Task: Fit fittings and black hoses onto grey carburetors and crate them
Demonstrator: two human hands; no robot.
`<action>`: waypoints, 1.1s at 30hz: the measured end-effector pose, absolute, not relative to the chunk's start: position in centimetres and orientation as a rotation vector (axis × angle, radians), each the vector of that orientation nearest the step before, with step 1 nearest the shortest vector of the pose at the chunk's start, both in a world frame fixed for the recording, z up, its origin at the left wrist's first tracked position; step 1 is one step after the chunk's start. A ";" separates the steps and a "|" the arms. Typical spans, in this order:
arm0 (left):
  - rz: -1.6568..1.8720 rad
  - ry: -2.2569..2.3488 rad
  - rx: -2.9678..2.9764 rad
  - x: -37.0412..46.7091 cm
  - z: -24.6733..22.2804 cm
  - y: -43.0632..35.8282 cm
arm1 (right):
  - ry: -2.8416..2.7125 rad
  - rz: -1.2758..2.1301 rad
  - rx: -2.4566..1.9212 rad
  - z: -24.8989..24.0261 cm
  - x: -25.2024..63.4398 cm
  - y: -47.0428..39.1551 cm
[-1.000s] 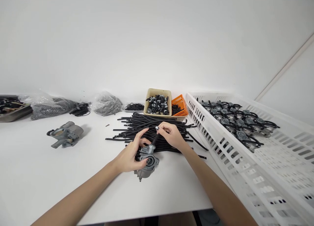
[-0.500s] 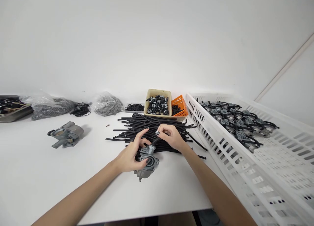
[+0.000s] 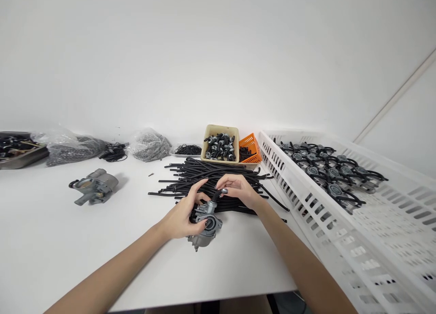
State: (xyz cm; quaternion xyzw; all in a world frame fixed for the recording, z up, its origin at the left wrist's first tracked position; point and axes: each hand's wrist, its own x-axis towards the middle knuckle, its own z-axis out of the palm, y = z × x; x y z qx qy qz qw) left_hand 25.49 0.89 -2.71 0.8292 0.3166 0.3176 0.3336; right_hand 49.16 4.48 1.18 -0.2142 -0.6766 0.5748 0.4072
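My left hand (image 3: 187, 214) is wrapped round a grey metal carburetor (image 3: 207, 227), its thumb lying across the round bore. On top of the carburetor sits a threaded cap with a short black rubber elbow (image 3: 215, 196) rising from it. The fingers of my right hand (image 3: 236, 189) pinch the upper end of that elbow. Just behind both hands lies a pile of black rubber hoses (image 3: 197, 171). Another carburetor (image 3: 94, 186) rests on its side on the white table (image 3: 136, 264), to the left.
A white crate (image 3: 327, 223) with several hosed carburetors (image 3: 335, 172) stands at the right. Along the wall are a cream bin (image 3: 206, 156) of caps, an orange basket (image 3: 256, 157), a dish of black rings (image 3: 187, 149), plastic bags of small parts (image 3: 150, 146) and a metal tray (image 3: 23, 161).
My right hand's fingers have shifted slightly on the rubber elbow, the index finger now more extended. My left hand keeps its grip on the carburetor. The view has moved a little.
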 end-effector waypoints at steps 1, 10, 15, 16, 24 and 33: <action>0.831 0.828 2.161 25.5 -2.8 0.9 | -1.710 1.450 -0.536 1.2 49.2 4.5; 0.862 0.834 2.155 25.3 -3.2 1.0 | -1.698 1.126 -0.713 1.2 47.2 3.8; 0.841 0.864 2.177 25.3 -3.2 0.8 | -1.673 1.031 -0.761 0.8 46.4 3.6; 0.842 0.867 2.177 25.3 -3.2 0.8 | -1.671 1.032 -0.761 0.8 46.3 3.6; 0.849 0.849 2.189 25.4 -3.3 0.9 | -1.683 1.024 -0.836 0.7 46.3 3.6; 0.851 0.822 2.188 25.5 -3.0 0.7 | -1.736 0.990 -0.945 1.3 46.8 3.7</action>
